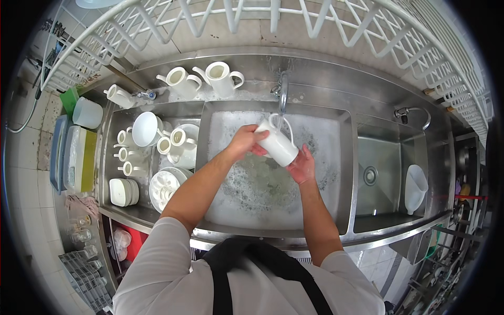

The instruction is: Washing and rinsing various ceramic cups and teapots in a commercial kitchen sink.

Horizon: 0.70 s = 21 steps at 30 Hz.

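A white ceramic pot [278, 146] is tilted over a steel basin [344, 169] of sudsy water [271, 189]. My left hand [248, 141] grips it near the mouth end, thumb along its side. Against its base at the lower right rests my right hand [302, 165], fingers partly hidden behind it. The handle [290, 128] loops up on the far side, just below the spout of a chrome faucet [283, 94]. Water appears to run from that faucet onto the pot's upper end.
On the back ledge stand two white pots [183, 80] [221, 78] and a white jug [119, 96]. The left basin holds cups [126, 153], a bowl [146, 129], stacked dishes [124, 192] and plates [167, 187]. A white rack [273, 15] overhangs the back. A white container [416, 189] lies in the right basin.
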Tool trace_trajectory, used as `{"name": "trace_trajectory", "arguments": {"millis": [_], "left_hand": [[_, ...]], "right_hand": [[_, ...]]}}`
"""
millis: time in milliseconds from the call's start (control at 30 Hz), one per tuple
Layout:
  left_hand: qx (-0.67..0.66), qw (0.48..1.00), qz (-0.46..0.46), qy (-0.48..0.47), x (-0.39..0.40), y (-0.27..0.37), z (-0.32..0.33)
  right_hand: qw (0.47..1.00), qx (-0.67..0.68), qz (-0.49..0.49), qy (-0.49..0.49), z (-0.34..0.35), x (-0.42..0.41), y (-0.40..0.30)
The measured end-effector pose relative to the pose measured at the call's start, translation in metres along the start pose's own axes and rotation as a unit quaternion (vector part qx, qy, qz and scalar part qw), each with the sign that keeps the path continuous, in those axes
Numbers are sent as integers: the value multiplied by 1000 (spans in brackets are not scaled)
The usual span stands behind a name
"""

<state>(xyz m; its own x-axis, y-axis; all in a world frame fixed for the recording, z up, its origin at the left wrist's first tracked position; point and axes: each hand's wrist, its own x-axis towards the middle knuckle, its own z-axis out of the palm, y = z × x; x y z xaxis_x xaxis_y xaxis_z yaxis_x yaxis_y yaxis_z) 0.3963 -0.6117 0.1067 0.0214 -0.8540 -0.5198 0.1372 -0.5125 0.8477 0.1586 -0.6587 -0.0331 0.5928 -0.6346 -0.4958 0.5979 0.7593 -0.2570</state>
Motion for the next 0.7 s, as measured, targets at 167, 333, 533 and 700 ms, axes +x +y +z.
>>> {"name": "trace_trajectory", "arguments": {"millis": [167,333,533,700], "left_hand": [[-306,949,-44,-55,0,-55,-24],[-388,910,-65,-131,14,-70,-8],[-235,957,-123,-120,32,-24,-18],[-30,983,-93,-156,44,24,-6]], "right_hand": [[992,-17,57,-114,58,-16,15],[986,35,138,-85,54,24,15],[957,-167,203,-120,115,2,-17],[948,-246,187,-77,99,-15,-33]]}}
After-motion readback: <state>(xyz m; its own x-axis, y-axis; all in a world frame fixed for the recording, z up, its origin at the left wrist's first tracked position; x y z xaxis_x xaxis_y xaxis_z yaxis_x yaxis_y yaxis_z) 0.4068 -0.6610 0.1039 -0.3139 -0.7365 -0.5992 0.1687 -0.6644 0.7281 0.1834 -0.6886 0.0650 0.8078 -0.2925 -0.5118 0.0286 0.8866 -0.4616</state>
